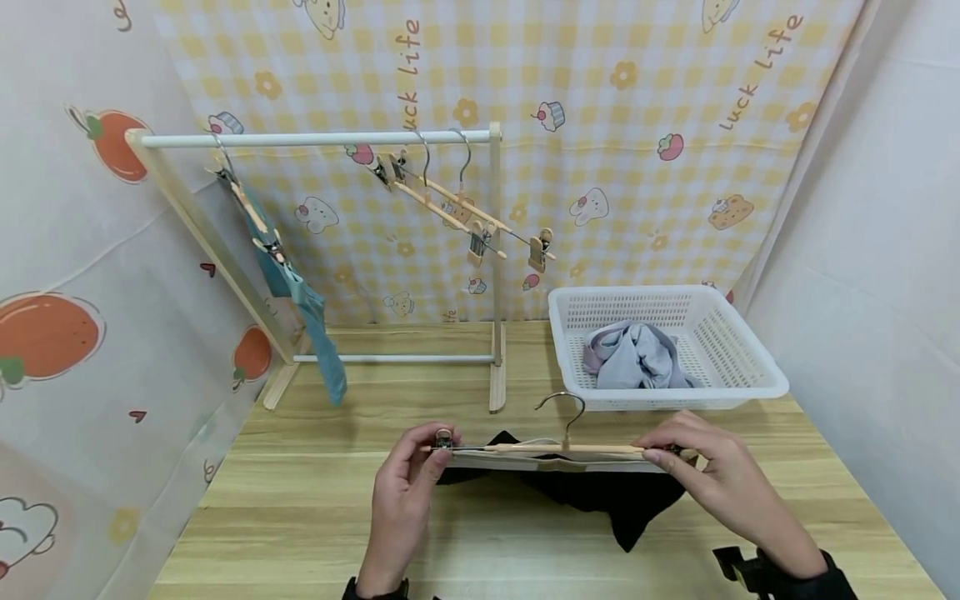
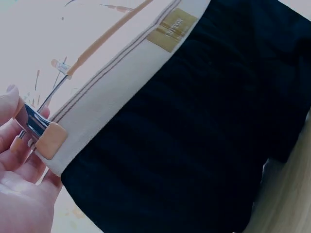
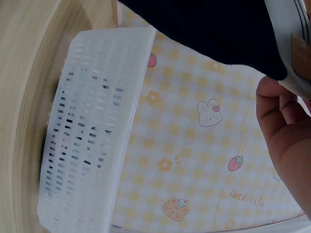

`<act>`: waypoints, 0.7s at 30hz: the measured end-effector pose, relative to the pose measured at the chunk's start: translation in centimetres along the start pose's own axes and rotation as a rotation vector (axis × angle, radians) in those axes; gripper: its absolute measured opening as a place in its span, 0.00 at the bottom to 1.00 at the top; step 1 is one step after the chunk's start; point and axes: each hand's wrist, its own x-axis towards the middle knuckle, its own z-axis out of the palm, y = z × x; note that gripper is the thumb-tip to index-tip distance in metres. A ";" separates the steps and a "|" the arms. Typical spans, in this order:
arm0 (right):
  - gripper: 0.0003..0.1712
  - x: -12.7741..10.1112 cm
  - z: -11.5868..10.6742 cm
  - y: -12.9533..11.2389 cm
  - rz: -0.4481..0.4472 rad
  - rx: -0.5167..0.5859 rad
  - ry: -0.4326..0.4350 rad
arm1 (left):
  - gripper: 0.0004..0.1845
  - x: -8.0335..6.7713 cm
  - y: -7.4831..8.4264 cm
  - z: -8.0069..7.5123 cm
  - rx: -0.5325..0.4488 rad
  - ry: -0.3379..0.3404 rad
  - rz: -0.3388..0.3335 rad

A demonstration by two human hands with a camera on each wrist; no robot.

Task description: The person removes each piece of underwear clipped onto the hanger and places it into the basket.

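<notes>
Between both hands, above the table, is a wooden clip hanger (image 1: 517, 448) with a metal hook. Black underpants (image 2: 165, 121) with a striped white waistband (image 2: 109, 80) and a tan label hang from it. My left hand (image 1: 405, 492) holds the hanger's left end at its clip (image 2: 51, 141), which bites the waistband corner. At the opposite end my right hand (image 1: 708, 471) pinches the hanger, its fingers partly covering the clip there. In the right wrist view that hand (image 3: 286, 126) touches the waistband corner below a wooden clip pad (image 3: 301, 56).
A drying rack (image 1: 315, 140) at the back left carries a hanger with a teal garment (image 1: 318, 333) and two bare clip hangers (image 1: 450, 208). Behind the right hand stands a white perforated basket (image 1: 757, 383) holding a crumpled grey-blue cloth (image 1: 637, 358). Patterned curtain hangs behind.
</notes>
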 end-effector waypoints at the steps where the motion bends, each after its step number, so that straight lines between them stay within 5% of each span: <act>1: 0.31 0.0 0.0 -0.1 0.003 -0.003 -0.004 | 0.12 0.0 0.0 0.0 -0.009 0.000 0.008; 13: 0.29 0.3 0.4 -0.2 0.002 0.020 -0.028 | 0.04 0.5 -0.9 -0.4 -0.160 0.065 0.197; 21: 0.31 0.4 0.4 -0.3 -0.004 -0.002 -0.024 | 0.03 0.6 -0.9 -0.4 -0.169 0.084 0.203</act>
